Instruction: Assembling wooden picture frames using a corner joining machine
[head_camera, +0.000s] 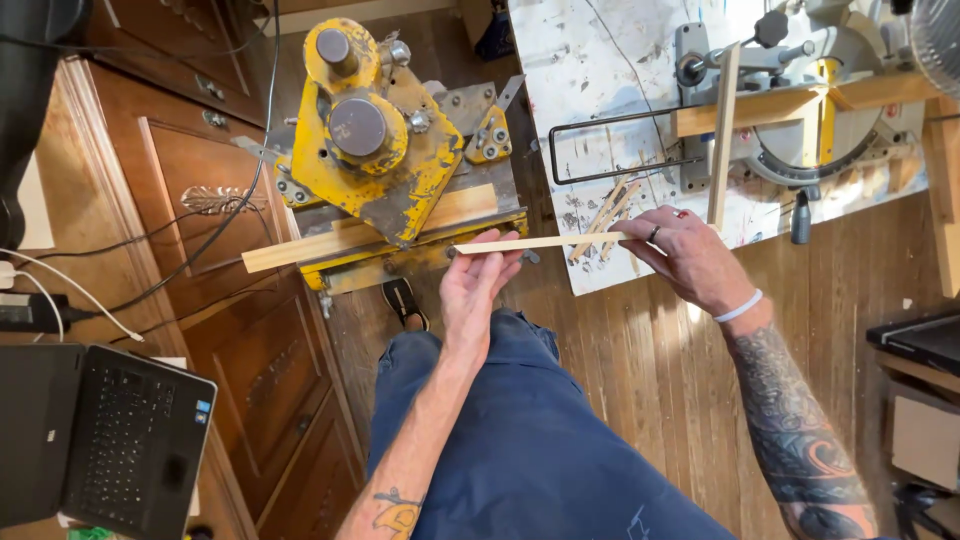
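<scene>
Wooden floorboards (640, 370) run under me, with dark carved cabinet panels (200, 200) off to the left and a paint-spattered white surface (590, 70) far right carrying a miter saw (810, 110). Straight ahead sits a worn yellow machine (370, 140) with a wider wooden board (350, 240) lying through its base. A laptop (110, 440) lies near left.

I hold a thin wooden strip (540, 243) level between both hands, just in front of the yellow machine and above the floor. My left hand (478, 285) cradles the strip's left end, fingers curled up around it with the thumb on top. My right hand (680, 250) pinches the strip's right end between thumb and fingers, ring showing, a white band on the wrist. A second strip (724, 135) stands upright just behind that hand; I cannot tell whether the hand grips it too. A few short offcuts (605, 215) lie on the white surface near the saw.

I judge the step in hand to be lining the strip up, held by both ends close to the yellow machine. Any next move calls for keeping the thin piece straight and unbent, both grips steady, and fingers well apart from the machine's working parts
</scene>
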